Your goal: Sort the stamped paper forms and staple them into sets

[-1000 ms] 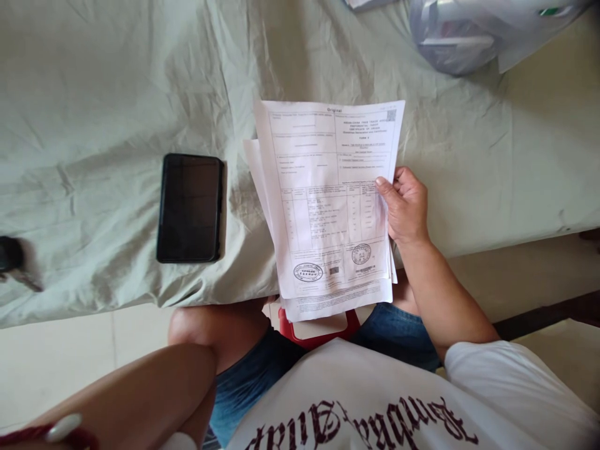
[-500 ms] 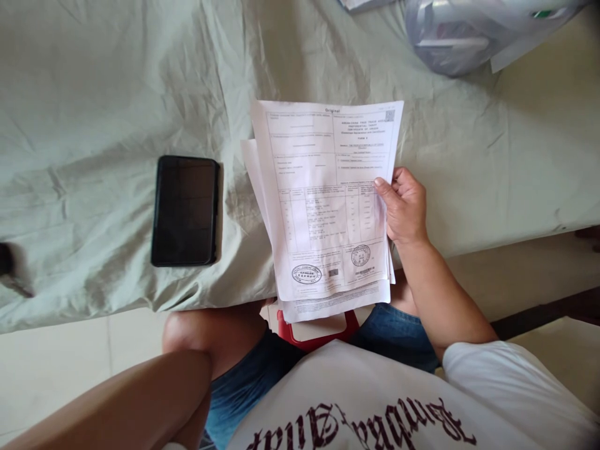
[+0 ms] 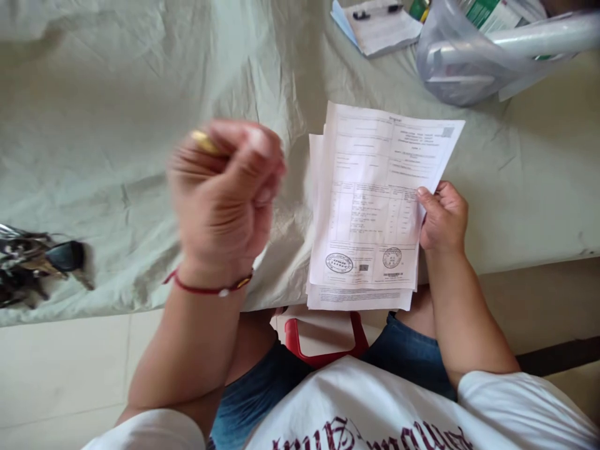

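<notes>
Keys [image 3: 32, 265], a dark bunch w/ a black fob, lie at far left on the pale green sheet [image 3: 94, 125], near its front edge. Left hand [image 3: 225, 194] next, raised over the sheet and blurred: fingers curled into a loose fist, a gold ring on one finger, red cord bracelet [image 3: 206, 287] at the wrist. Can't tell if anything is inside the fist. Just right of it, apart from it, the stack of papers [image 3: 370, 206], a few printed sheets fanned slightly, top one a form w/ table lines and two round stamps near the bottom. Right hand [image 3: 443, 219] pinches the stack's right edge, thumb on top, fingers closed behind. Stack is held tilted above the sheet's front edge and the person's lap. Top right, on the sheet: clipboard w/ pen [image 3: 379, 25], then a clear plastic bag [image 3: 469, 62].
</notes>
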A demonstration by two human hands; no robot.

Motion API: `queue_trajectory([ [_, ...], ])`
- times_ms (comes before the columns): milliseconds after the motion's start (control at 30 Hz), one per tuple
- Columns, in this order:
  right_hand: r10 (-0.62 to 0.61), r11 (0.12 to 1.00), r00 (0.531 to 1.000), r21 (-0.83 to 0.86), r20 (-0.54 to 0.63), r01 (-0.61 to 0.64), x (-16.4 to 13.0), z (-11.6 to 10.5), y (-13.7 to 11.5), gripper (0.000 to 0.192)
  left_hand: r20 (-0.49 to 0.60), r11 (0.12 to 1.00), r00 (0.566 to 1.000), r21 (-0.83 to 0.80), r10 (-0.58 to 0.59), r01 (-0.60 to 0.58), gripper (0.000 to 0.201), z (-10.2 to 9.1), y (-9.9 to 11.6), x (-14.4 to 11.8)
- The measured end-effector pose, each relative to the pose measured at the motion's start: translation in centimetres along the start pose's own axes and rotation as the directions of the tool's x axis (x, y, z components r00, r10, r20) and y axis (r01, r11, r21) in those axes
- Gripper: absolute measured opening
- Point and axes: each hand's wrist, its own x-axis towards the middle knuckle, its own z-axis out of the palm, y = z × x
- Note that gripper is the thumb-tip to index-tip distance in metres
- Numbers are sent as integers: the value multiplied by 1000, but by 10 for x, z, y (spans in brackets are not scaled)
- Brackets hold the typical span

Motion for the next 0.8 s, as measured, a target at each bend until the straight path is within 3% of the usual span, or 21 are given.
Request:
queue_trajectory([
  [67,-1,1000,1000,19,-25,2,3,-5,-4,42,35,996,998,80,-48,45,29,-4,-13,2],
  [133,6,999,999,46,-47,-4,6,-9,-7,44,-57,956,974,188,-220,227,32,-5,-26,2],
  [200,31,997,997,71,-64,-26,8,-13,-10,46,-127,913,941,235,-313,335,32,-3,-33,1],
  [367,97,992,994,89,-49,-92,5,-18,-16,46,-218,837,869,244,-444,490,26,5,-32,-3],
  [533,106,992,994,67,-37,-104,2,-20,-19,45,-283,795,819,225,-500,563,25,3,-29,-1],
  [633,113,992,993,53,-40,-111,1,-22,-20,45,-264,780,818,258,-510,570,25,3,-31,-1],
  [800,128,990,991,63,-26,-126,-2,-21,-22,48,-303,784,841,318,-449,533,48,4,-37,-1],
])
